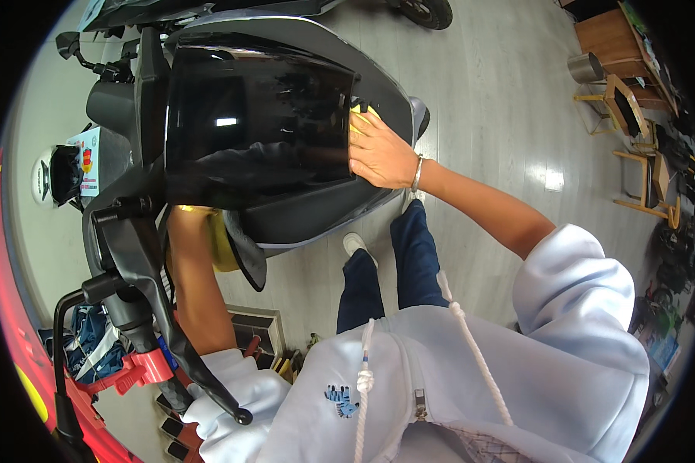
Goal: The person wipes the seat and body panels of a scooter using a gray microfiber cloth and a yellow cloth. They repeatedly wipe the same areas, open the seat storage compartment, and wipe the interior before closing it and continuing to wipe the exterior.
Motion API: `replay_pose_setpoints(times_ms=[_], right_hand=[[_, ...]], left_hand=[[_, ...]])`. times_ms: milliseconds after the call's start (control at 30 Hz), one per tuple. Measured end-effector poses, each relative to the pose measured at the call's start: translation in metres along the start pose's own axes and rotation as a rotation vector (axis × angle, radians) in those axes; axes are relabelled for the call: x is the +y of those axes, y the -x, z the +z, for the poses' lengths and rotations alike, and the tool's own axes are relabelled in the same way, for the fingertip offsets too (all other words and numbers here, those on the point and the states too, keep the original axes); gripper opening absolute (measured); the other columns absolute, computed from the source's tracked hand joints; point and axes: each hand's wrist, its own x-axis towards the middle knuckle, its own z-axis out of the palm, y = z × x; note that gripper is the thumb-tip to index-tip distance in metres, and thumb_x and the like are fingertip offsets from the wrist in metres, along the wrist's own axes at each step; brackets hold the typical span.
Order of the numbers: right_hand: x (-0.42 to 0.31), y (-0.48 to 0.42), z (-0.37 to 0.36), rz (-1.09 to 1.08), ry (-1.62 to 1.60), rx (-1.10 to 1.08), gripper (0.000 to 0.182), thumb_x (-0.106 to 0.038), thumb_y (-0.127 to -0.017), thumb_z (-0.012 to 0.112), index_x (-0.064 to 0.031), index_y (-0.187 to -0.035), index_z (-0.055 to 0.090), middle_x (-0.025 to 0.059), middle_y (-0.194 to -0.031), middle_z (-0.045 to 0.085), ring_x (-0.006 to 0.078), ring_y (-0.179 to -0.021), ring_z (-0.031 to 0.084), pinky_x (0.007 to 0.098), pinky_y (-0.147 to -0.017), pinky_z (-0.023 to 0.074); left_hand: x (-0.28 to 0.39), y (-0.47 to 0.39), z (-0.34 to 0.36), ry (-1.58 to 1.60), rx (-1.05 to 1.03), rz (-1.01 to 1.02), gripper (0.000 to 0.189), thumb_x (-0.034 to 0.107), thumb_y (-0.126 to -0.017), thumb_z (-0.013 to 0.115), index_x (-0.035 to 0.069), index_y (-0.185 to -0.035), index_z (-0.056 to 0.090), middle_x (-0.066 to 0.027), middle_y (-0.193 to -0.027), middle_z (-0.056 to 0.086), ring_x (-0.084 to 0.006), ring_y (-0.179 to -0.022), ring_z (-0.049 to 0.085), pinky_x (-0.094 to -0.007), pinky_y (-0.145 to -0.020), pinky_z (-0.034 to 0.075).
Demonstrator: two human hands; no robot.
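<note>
A scooter's dark glossy windscreen (260, 127) lies before me, over the matt black front bodywork (318, 214). At the windscreen's right edge my right hand (382, 151) holds a yellow cloth (366, 116), mostly covered by the fingers; a metal bangle circles that wrist. My left forearm (197, 278) reaches under the windscreen's lower left edge, and the left hand itself is hidden there. Beside that wrist hangs a yellow and grey cloth (246, 252); whether the left hand grips it does not show. The handlebar's black lever (168, 312) crosses in front of my left sleeve.
A red clamp-like part (145, 368) sits on the handlebar grip, with a black mirror stem (61, 347) nearby. A white helmet (45, 176) is at the far left. Another vehicle's wheel (425, 13) shows at the top. Wooden-framed chairs (643, 208) and a metal bin (586, 68) stand right.
</note>
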Motion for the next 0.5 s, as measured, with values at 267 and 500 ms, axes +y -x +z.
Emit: replay_pose_setpoints(times_ms=[267,500], right_hand=[[0.009,0.004,-0.015,-0.067,-0.039,-0.070,0.026,-0.029,-0.098,0.048,-0.0087,-0.103,0.063,0.0085,-0.119,0.056,0.0299,-0.132,0.042,0.0486,-0.112,0.0289],[0.024,-0.001,-0.009,-0.102,-0.024,-0.045,0.028,-0.029,-0.098,0.047,-0.0070,-0.106,0.062,0.0117,-0.122,0.056,0.0316,-0.128,0.046,0.0481,-0.110,0.0315]], left_hand=[[0.039,0.027,-0.075,0.664,-0.375,-0.232,0.014,-0.002,-0.086,0.061,-0.005,-0.097,0.069,-0.0112,-0.087,0.071,-0.0216,-0.081,0.067,-0.0289,-0.076,0.049],[0.030,0.036,-0.059,0.621,-0.175,-0.170,0.019,0.001,-0.087,0.061,-0.003,-0.104,0.067,-0.0132,-0.097,0.070,-0.0220,-0.087,0.067,-0.0304,-0.078,0.050]])
